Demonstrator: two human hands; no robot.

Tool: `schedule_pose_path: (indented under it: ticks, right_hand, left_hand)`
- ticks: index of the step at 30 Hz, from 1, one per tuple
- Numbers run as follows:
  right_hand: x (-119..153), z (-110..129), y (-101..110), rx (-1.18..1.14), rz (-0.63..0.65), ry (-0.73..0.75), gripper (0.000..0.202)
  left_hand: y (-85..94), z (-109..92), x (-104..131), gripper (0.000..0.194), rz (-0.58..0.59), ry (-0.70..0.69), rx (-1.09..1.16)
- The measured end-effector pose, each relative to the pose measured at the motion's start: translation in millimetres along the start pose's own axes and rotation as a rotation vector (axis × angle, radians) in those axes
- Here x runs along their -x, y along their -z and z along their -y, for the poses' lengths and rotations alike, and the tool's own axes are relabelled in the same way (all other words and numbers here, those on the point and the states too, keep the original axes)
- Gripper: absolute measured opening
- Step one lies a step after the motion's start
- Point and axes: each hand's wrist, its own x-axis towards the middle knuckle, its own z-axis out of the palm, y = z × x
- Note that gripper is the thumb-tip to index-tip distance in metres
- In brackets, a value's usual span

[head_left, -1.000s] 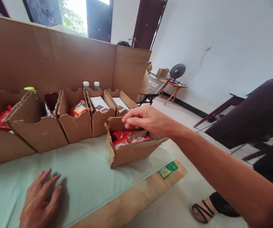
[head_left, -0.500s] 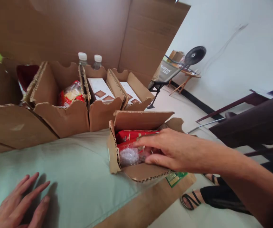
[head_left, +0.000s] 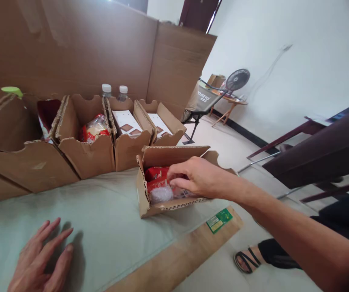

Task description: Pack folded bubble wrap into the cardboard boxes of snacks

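My right hand (head_left: 194,176) reaches into a small cardboard box (head_left: 144,198) near the edge of the pale green cloth (head_left: 101,219). Its fingers are curled together against a red packet (head_left: 157,174); what lies between them, if anything, is hidden. Beside the fingertips in the same box is a clear, crinkled plastic-wrapped item (head_left: 162,194). My left hand (head_left: 42,257) hovers over or rests on the cloth at the lower left, fingers spread, holding nothing.
Cardboard bins (head_left: 86,162) stand in a row behind, holding red-and-clear packets (head_left: 94,129) and white boxes (head_left: 127,123). Two white-capped bottles (head_left: 123,93) stand behind them. A tall cardboard panel (head_left: 101,48) backs the row. At right are a person's sandalled foot (head_left: 245,260) and dark furniture (head_left: 320,150).
My right hand's fingers have drawn in from a spread reach to a closed curl. The camera view has shifted. My left hand stays spread over the cloth.
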Motion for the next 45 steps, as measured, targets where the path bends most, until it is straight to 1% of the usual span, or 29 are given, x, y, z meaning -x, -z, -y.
schedule_pose_path:
  ticks: [2,4,6,7,9,11,15,18,20,21,23,24,25,26,27,29,31,32,33,34,35,37,38,39,40,41,42,43,45]
  right_hand:
    - [-4.6,3.3,0.4,0.013,0.030,0.010,0.024]
    - [-13.1,11.2,0.6,0.107,0.092,0.018,0.032]
    - [-19.3,21.1,3.0,0.200,0.117,0.029,0.029]
    - [-20.2,25.9,5.0,0.216,0.103,0.042,0.027]
    - [-17.9,33.7,9.1,0.201,0.055,0.070,0.027]
    - [-14.6,38.6,9.9,0.191,0.050,0.057,0.028]
    - [-20.4,41.9,-3.0,0.256,0.161,-0.024,0.015]
    - [-22.2,39.1,-4.3,0.258,0.137,-0.023,0.010]
    - [-9.2,36.7,7.4,0.247,0.038,-0.065,0.014]
    - [2.2,36.9,15.4,0.217,-0.075,-0.102,0.017]
    - [30.1,43.3,27.9,0.113,-0.402,-0.165,0.022]
    - [43.7,50.4,29.5,0.063,-0.586,-0.175,0.024]
    - [54.9,60.1,26.3,0.037,-0.745,-0.156,0.024]
    - [62.8,71.7,18.2,0.051,-0.849,-0.096,0.025]
    - [67.0,84.1,5.7,0.095,-0.896,0.004,0.026]
    - [66.4,106.0,-27.1,0.213,-0.858,0.290,0.025]
    - [63.5,115.3,-58.4,0.259,-0.779,0.558,0.023]
    - [65.0,113.1,-70.3,0.232,-0.777,0.619,0.023]
    - [69.6,106.0,-79.2,0.175,-0.817,0.608,0.026]
    - [77.1,94.2,-85.5,0.101,-0.893,0.519,0.030]
    - [86.6,78.4,-90.3,0.018,-0.988,0.359,0.032]
    - [105.2,39.0,-99.3,-0.148,-1.173,-0.087,0.028]
    - [111.3,18.0,-105.2,-0.232,-1.231,-0.303,0.028]
    - [114.0,-2.2,-112.5,-0.329,-1.243,-0.469,0.032]
    - [112.8,-20.6,-121.0,-0.447,-1.211,-0.565,0.038]
    - [108.4,-36.6,-130.3,-0.583,-1.151,-0.590,0.046]
    - [101.6,-49.8,-139.3,-0.723,-1.076,-0.560,0.051]
    - [93.5,-60.4,-147.4,-0.853,-0.997,-0.503,0.052]
    - [77.9,-75.8,-157.9,-1.038,-0.873,-0.395,0.046]
  left_hand:
    - [1.7,-5.0,-2.5,0.032,0.035,-0.014,-0.029]
    - [3.0,-9.3,-5.6,0.032,0.052,-0.029,-0.039]
    - [3.6,-12.8,-8.3,0.032,0.028,-0.021,-0.032]
    - [3.6,-14.1,-9.2,0.032,0.011,-0.015,-0.026]
    - [2.8,-15.8,-10.0,0.033,-0.023,-0.007,-0.018]
    - [1.0,-17.0,-9.9,0.032,-0.054,-0.012,-0.009]
    - [-3.4,-19.5,-10.5,0.029,-0.079,-0.044,0.015]
    - [-2.2,-21.1,-11.9,0.028,-0.080,-0.054,0.046]
    - [3.7,-24.7,-11.5,0.029,-0.092,-0.008,0.100]
    - [8.2,-28.8,-10.7,0.030,-0.089,0.037,0.141]
    - [18.5,-44.0,-8.3,0.031,-0.054,0.162,0.260]
    - [23.4,-55.4,-7.3,0.031,-0.002,0.231,0.350]
    - [27.7,-69.0,-6.9,0.034,0.067,0.301,0.476]
    - [31.1,-84.3,-7.5,0.041,0.135,0.371,0.641]
    - [33.5,-100.2,-9.1,0.050,0.201,0.444,0.834]
    - [36.1,-129.8,-15.5,0.069,0.233,0.586,1.197]
    - [37.4,-150.4,-25.8,0.069,0.204,0.680,1.342]
    - [37.9,-156.3,-31.8,0.065,0.187,0.713,1.346]
    - [38.1,-159.3,-38.2,0.061,0.166,0.736,1.335]
    - [37.8,-160.2,-44.6,0.060,0.135,0.755,1.326]
    - [36.5,-159.6,-50.7,0.059,0.100,0.780,1.328]
    - [29.9,-157.2,-61.4,0.057,0.056,0.840,1.341]
    - [24.2,-156.8,-65.8,0.056,0.063,0.866,1.350]
    - [17.3,-157.3,-69.6,0.054,0.088,0.889,1.362]
    - [9.3,-158.9,-72.9,0.053,0.124,0.912,1.376]
    - [0.9,-161.4,-75.7,0.053,0.164,0.927,1.394]
    - [-7.5,-164.5,-78.0,0.053,0.199,0.934,1.414]
    - [-15.5,-167.9,-79.8,0.053,0.232,0.934,1.436]
    - [-29.6,-175.2,-82.5,0.052,0.294,0.925,1.480]
